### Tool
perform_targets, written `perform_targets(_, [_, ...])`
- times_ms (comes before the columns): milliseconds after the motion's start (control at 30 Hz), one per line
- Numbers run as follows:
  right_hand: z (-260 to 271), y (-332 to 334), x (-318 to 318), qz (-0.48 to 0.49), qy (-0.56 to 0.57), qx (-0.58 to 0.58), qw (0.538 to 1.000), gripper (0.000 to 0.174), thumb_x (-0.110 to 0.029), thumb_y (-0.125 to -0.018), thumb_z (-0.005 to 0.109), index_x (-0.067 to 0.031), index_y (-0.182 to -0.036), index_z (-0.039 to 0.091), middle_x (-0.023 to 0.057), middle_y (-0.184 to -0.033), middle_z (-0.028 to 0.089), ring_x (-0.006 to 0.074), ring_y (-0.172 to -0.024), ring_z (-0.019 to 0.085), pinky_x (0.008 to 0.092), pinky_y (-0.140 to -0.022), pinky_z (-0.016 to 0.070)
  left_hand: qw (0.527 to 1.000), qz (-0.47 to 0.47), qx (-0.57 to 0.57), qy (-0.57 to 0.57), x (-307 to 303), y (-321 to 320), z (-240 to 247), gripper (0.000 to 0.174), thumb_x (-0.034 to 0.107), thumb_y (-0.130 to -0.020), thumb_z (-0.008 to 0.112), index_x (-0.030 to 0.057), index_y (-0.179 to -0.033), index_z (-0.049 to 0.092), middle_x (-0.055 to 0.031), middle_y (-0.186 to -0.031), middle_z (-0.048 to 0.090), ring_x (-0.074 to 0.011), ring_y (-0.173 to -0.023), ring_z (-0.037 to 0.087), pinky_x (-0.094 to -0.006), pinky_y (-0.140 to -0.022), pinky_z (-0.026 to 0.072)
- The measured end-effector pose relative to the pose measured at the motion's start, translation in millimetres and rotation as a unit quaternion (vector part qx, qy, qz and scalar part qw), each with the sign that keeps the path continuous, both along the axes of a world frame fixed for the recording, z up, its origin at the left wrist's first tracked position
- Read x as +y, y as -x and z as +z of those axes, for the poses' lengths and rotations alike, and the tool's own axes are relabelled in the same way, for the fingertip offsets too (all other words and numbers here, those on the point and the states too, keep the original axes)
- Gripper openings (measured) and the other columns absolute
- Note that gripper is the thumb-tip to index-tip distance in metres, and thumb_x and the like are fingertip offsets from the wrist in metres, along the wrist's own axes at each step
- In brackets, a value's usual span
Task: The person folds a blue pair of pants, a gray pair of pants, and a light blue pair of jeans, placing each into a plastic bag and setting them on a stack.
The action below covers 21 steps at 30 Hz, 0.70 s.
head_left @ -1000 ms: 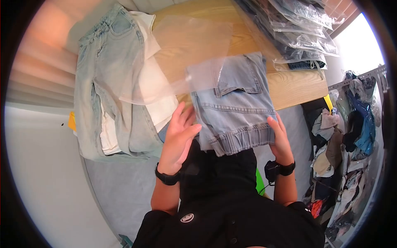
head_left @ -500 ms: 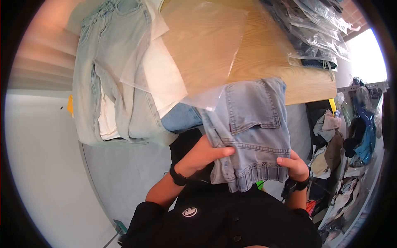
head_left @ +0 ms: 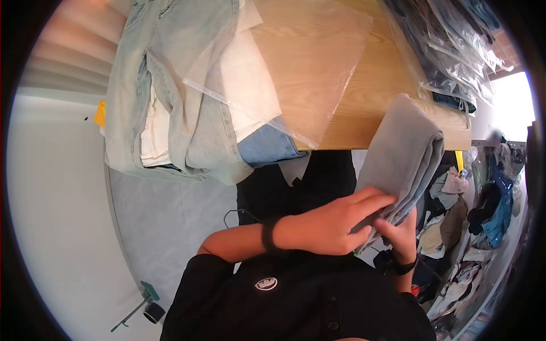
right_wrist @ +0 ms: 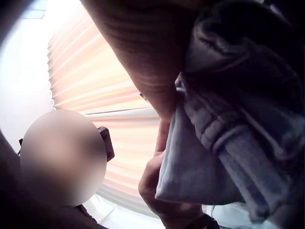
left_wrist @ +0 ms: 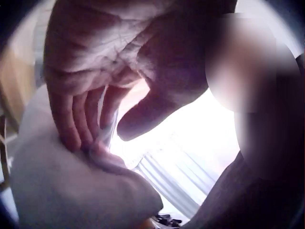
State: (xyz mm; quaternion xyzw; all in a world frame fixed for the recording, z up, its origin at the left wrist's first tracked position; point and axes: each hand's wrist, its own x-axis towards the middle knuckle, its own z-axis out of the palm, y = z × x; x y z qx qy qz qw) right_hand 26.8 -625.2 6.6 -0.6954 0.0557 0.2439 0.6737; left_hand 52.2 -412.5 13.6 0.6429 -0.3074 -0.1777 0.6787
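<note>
A folded pair of grey-blue jeans (head_left: 398, 148) is held up in front of the body, at the table's near edge, with its plain side facing up. My right hand (head_left: 402, 236) grips the lower end from the right, thumb at the near edge. My left hand (head_left: 335, 224) reaches across to that same end, its fingers lying on the cloth. In the left wrist view the left fingers (left_wrist: 71, 124) touch the cloth beside a fold, and the thumb stands apart from them. Gathered waistband and folded denim (right_wrist: 200, 167) show in the right wrist view.
Pale jeans (head_left: 128, 131) lie spread at the table's left, with white cloth (head_left: 247, 85) and darker blue denim (head_left: 267, 145) beside them. A clear plastic bag (head_left: 324, 68) lies on the wooden table (head_left: 364, 74). Bagged garments (head_left: 455, 57) are stacked at right, and more clothes (head_left: 455, 199) stand below.
The folded jeans have turned from pocket side to plain side and moved right. My left hand took hold of their left edge, then crossed over to the lower end.
</note>
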Motion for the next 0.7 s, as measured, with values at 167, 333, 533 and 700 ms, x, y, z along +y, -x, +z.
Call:
perform_targets(167, [-8, -13, 11, -0.107, 0.075, -0.117, 0.984, 0.046, -0.004, -0.066, 0.068, 0.0066, -0.108, 0.053, 0.0072, -0.099, 0.06, 0.0139, -0.088, 0.054, 0.0274, -0.079, 0.0435, 0.889, 0.146, -0.274, -0.337, 72, -32, 14, 0.042, -0.006, -0.065, 0.055, 0.0042, -0.106, 0.059, -0.0141, -0.11, 0.057, -0.0322, -0.104, 0.054, -0.0396, -0.089, 0.0448])
perform_targets(333, [-9, -18, 7, -0.083, 0.103, -0.178, 0.975, 0.042, -0.006, -0.064, 0.07, 0.0064, -0.102, 0.057, 0.0066, -0.092, 0.062, 0.0133, -0.082, 0.056, 0.0272, -0.076, 0.0446, 0.735, 0.276, -0.319, -0.531, 161, -58, 4, 0.037, -0.003, -0.071, 0.062, 0.0052, -0.107, 0.061, -0.0124, -0.116, 0.056, -0.0326, -0.108, 0.052, -0.038, -0.091, 0.0443])
perform_targets(533, [-5, -29, -1, 0.023, 0.096, -0.276, 0.956, 0.042, -0.014, -0.059, 0.075, 0.0059, -0.094, 0.062, 0.0116, -0.085, 0.067, 0.0159, -0.074, 0.064, 0.0276, -0.07, 0.0484, 0.751, 0.202, -0.312, -0.546, 180, -74, -4, 0.024, 0.002, -0.074, 0.061, 0.0051, -0.098, 0.063, -0.0094, -0.106, 0.061, -0.0272, -0.098, 0.058, -0.0347, -0.083, 0.0479])
perform_targets(700, [-2, -28, -2, 0.099, 0.063, -0.3, 0.947, 0.043, -0.018, -0.06, 0.077, 0.0047, -0.093, 0.062, 0.0111, -0.084, 0.067, 0.0193, -0.075, 0.065, 0.0289, -0.07, 0.0492, 0.787, 0.195, -0.31, -0.496, 171, -79, 2, 0.021, 0.003, -0.077, 0.058, 0.0062, -0.097, 0.063, -0.0098, -0.093, 0.064, -0.0286, -0.085, 0.06, -0.0358, -0.074, 0.0495])
